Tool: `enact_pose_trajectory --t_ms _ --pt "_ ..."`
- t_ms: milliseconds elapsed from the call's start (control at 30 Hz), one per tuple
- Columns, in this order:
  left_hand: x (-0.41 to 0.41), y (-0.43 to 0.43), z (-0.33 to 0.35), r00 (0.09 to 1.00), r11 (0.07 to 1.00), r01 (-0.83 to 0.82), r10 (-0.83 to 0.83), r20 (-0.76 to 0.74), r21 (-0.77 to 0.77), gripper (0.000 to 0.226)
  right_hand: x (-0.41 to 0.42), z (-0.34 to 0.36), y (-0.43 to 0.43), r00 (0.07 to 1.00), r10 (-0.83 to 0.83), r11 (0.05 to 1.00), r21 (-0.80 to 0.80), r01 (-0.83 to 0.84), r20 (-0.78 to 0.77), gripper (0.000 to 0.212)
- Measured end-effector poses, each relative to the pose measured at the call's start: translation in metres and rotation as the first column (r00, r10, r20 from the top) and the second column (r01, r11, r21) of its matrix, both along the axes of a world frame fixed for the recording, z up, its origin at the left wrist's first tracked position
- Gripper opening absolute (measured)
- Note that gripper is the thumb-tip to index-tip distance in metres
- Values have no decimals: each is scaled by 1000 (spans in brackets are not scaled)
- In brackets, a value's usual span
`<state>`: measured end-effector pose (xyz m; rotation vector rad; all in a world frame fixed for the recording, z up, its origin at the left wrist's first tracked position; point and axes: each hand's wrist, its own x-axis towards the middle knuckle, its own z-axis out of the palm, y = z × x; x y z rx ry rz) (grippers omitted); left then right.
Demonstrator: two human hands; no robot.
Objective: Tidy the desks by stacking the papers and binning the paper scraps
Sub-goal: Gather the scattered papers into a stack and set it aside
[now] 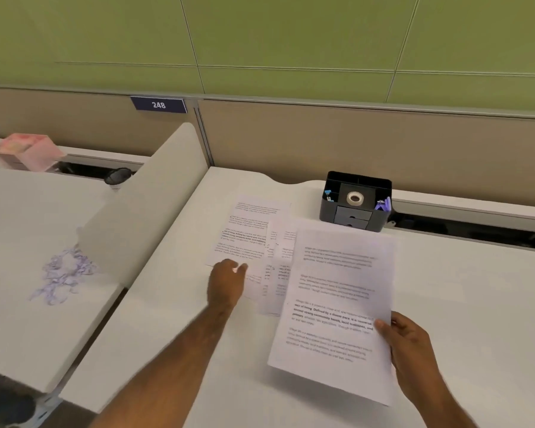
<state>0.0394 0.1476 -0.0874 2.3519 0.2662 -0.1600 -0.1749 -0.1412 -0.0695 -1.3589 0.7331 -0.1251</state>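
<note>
My right hand [410,356] grips a printed white sheet [337,307] by its right edge and holds it tilted above the white desk [460,304]. More printed papers lie flat under and beside it: one sheet [247,230] further back and overlapping ones [275,273] in the middle. My left hand [226,282] reaches over the near edge of the far sheet with its fingers curled down onto the paper; whether it grips the sheet I cannot tell. A pile of bluish paper scraps [64,273] lies on the neighbouring desk [19,242] to the left.
A grey divider panel [142,205] separates the two desks. A black desk organiser [355,200] with a tape roll stands at the back of my desk. A pink box [28,151] sits at the far left. Beige partitions [352,143] close off the back.
</note>
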Motion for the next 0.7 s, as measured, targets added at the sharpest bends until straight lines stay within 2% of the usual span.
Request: enact_pose_trajectory --t_ms 67,167,367,467,533,600,633,700 --pt "24 18 -12 997 989 -47 56 -60 143 49 1 -2 -3 999 -34 999 0 34 -33 17" --pt "53 26 -23 989 952 -22 65 -132 305 65 1 -2 -6 995 -85 996 -5 85 -61 17" --pt "82 18 -44 993 879 20 39 -114 476 106 7 0 -9 989 -126 992 -15 125 -73 17" --pt "88 11 -48 997 865 30 13 -83 502 116 14 3 -9 990 -125 992 -19 124 -71 19" --pt "92 9 -50 995 881 23 25 -95 472 116 17 2 -8 991 -115 993 -36 113 -72 20" --pt "99 12 -54 989 916 14 47 -141 400 106 18 1 -5 992 -104 994 -48 101 -76 20" --pt "102 14 -55 986 945 -3 58 -159 326 93 19 1 -3 992 -100 994 -49 96 -78 20" --pt "108 21 -58 980 994 -76 88 -177 77 58 20 3 -1 992 -95 995 -49 91 -80 20"
